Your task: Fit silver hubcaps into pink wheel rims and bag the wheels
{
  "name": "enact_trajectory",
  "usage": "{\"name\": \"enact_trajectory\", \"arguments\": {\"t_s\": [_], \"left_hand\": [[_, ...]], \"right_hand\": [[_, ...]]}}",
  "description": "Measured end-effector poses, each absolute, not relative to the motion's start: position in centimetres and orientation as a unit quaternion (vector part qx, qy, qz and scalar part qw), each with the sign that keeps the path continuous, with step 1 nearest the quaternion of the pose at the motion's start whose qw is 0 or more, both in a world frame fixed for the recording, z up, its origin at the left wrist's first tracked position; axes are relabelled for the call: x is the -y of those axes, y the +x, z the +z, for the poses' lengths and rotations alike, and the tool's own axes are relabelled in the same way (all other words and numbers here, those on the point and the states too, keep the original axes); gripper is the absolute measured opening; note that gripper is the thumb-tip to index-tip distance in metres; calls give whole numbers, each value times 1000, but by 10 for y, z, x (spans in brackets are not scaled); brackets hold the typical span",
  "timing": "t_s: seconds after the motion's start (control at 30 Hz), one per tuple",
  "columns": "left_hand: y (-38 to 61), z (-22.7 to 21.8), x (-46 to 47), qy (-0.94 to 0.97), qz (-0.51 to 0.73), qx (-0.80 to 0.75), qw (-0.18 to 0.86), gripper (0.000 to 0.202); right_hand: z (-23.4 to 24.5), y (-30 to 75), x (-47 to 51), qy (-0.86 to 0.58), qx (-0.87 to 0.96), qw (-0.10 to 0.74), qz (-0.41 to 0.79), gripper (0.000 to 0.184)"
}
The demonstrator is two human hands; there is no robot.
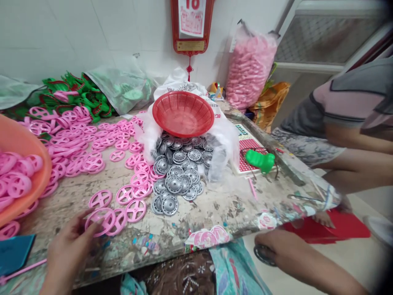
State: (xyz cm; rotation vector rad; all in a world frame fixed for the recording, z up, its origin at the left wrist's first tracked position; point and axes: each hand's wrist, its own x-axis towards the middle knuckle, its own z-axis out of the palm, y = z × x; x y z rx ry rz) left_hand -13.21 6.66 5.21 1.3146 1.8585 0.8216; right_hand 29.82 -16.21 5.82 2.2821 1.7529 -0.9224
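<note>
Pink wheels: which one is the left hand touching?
The wheel at the fingers of the left hand, tilted up off the table, while nearby ones lie flat.

Bright, even indoor light — soft, faint shadows only.
Wide-angle bowing bends the table edge (147, 256); right corners darken and blur — the pink plastic wheels (100, 219) look slightly soft.

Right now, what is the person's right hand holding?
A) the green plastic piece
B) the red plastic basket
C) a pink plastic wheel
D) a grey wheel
D. The right hand holds a grey wheel by its rim, below the edge of the table.
</note>
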Motion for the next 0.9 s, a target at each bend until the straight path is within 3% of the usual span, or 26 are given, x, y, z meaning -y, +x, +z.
{"name": "enact_trajectory", "arguments": {"t_s": [0.13,0.3,0.43,0.57,0.7,0.83,0.9], "left_hand": [[-134,47,-52,411,380,-679,475,53],[-79,54,-23,305,470,-525,640,46],[-33,58,-6,272,422,-453,737,40],[-17,54,4,266,451,-410,746,36],[-18,46,8,269,456,-391,753,29],[-22,46,9,269,441,-383,766,28],[-22,47,9,269,426,-373,779,29]], "right_hand": [[104,287,125,687,-590,-135,-402,20],[93,223,75,570,-487,-393,-532,25],[80,160,35,530,-517,-494,-456,21],[69,132,25,533,-654,-474,-251,20],[55,132,36,542,-715,-416,-148,29],[58,140,37,531,-703,-423,-212,53],[63,143,33,522,-694,-411,-278,54]]}}
